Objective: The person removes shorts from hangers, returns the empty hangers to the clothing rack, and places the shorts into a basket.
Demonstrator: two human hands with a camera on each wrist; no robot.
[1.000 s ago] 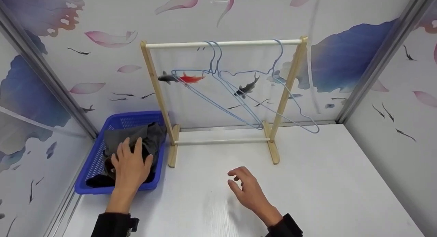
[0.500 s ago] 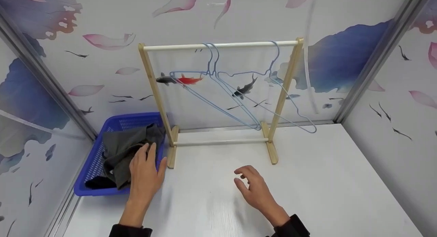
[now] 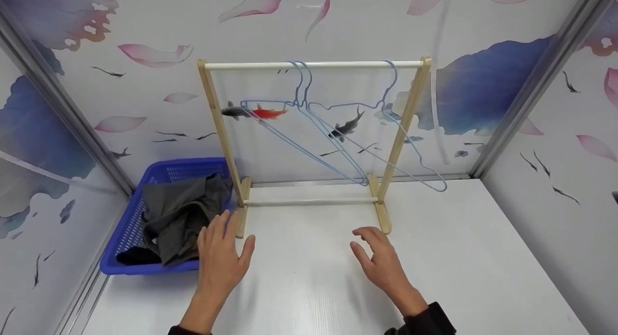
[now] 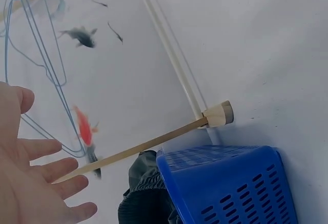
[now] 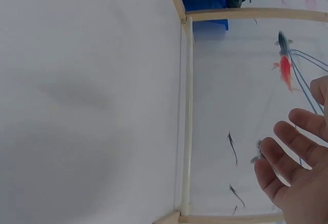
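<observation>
My left hand (image 3: 222, 258) is held over the table beside the basket's right edge, fingers extended and thumb spread, with nothing in it. In the left wrist view its fingers (image 4: 66, 185) are apart and bare. My right hand (image 3: 384, 262) hovers over the table further right, fingers slightly bent and holding nothing. A blue plastic basket (image 3: 113, 250) at the left contains crumpled dark grey clothing (image 3: 174, 200) and a black piece (image 3: 137, 256) near its front. Behind the hands stands a small wooden clothes rack (image 3: 309, 65), from which three blue wire hangers (image 3: 333, 142) hang bare.
The rack's feet (image 3: 383, 219) and low white crossbar (image 3: 309, 201) rest at the back of the white table (image 3: 309, 286). Printed wall panels (image 3: 512, 84) with fish and petals enclose the table at the back and both sides. The basket sits against the left panel.
My left hand has withdrawn from over the basket, moving right and toward me, fingers still extended. My right hand has shifted right. The grey clothing now covers more of the basket's front.
</observation>
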